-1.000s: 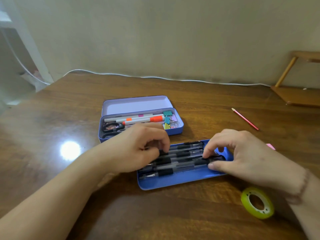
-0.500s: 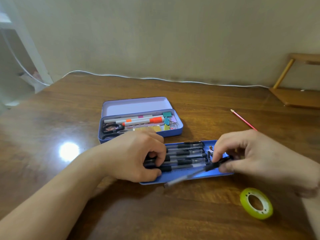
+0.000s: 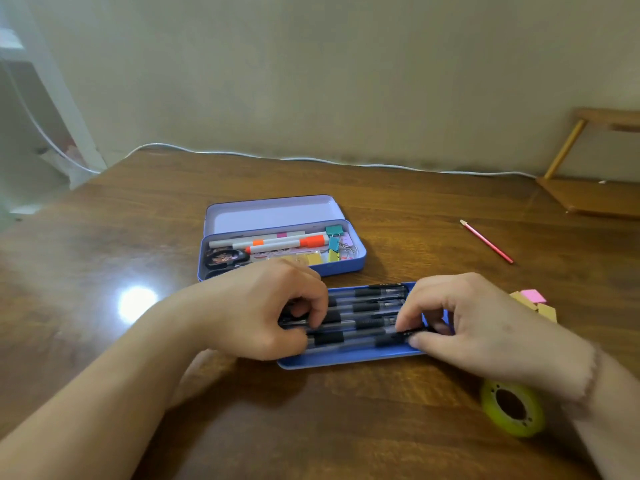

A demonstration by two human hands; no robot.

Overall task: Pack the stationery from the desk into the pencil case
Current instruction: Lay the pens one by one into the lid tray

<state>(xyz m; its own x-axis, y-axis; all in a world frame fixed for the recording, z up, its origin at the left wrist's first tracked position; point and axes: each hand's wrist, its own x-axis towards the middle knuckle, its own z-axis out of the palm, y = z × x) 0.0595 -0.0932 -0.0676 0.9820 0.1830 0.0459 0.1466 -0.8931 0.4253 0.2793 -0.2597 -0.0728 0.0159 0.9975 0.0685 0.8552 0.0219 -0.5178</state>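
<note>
On the desk, both hands curl over black pens in a blue tray, left hand at 9 o'clock, right hand pinching one pen's end at 3 o'clock.

No text, brand, number or sign can be read anywhere. The black pens in the blue tray carry small pale marks near their caps, too blurred to make out. The white markers in the pencil case behind that tray show only colour bands.

Left hand hides the pens' ends; wooden stand cut off
</note>
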